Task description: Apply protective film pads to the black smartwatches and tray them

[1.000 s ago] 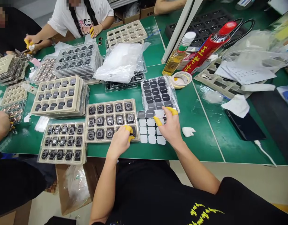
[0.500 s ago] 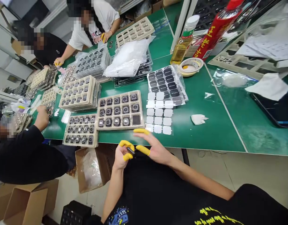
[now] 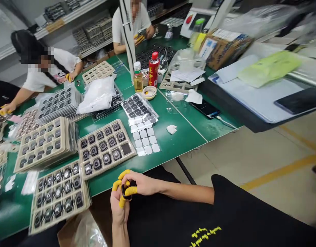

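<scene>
My left hand [image 3: 119, 202], with yellow finger cots, grips a small dark watch case [image 3: 125, 192] in front of my body, below the table edge. On the same case are the thumb and fingers of my right hand [image 3: 137, 183], also in yellow cots. Just beyond them lies a beige tray [image 3: 102, 166] of dark watch cases with one unfilled pocket at its right end. Another tray [image 3: 61, 213] of watch cases is at the lower left. White rounded-square stickers [image 3: 145, 141] lie right of the nearer tray.
Tray stacks [image 3: 45, 142] and a white plastic bag [image 3: 97, 94] stand at the left. A bottle [image 3: 138, 80], red can [image 3: 153, 70], tape roll [image 3: 149, 92] and phone [image 3: 205, 109] lie farther back. Two people sit across the green table [image 3: 173, 147].
The view has swung to the right. My right hand, earlier held apart with fingers spread, has closed in on the watch case that my left hand holds.
</scene>
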### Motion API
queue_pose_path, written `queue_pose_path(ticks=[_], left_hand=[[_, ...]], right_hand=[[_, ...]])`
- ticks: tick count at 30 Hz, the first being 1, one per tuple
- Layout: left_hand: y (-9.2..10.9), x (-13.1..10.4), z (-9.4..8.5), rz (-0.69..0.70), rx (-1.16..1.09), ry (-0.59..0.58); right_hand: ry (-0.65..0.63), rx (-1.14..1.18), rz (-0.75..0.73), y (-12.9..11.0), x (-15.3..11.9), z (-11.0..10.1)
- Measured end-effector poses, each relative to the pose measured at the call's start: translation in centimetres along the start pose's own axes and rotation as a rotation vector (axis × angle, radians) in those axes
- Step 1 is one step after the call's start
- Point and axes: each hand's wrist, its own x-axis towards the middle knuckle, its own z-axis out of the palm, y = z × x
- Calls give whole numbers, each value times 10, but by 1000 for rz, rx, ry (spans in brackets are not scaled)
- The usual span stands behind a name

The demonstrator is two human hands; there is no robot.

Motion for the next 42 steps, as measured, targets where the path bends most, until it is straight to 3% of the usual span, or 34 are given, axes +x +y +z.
queue_pose_path(ticks=[6, 11, 16, 20, 24, 32, 37, 40, 42], left_hand=[[19, 35, 0, 51, 246, -159], [29, 63, 13, 98, 346, -241], [40, 79, 23, 111, 312, -244], [54, 88, 9, 37, 370, -300], [63, 99, -8, 94, 441, -351], [61, 103, -7, 76, 400, -364], [51, 97, 3, 99, 355, -307], [48, 98, 10, 102, 380, -335], [48, 98, 12, 125, 418, -325]], right_hand=[[366, -23, 70, -7, 15, -22], [520, -36, 81, -15, 28, -30], [487, 11, 91, -16, 43, -24], [420, -42, 99, -24, 54, -20], [392, -167, 95, -34, 64, -18], [338, -398, -32, -37, 72, -17], [320, -470, -91, -41, 61, -15], [344, -571, -142, -49, 43, -31], [430, -662, -132, -56, 32, -61]])
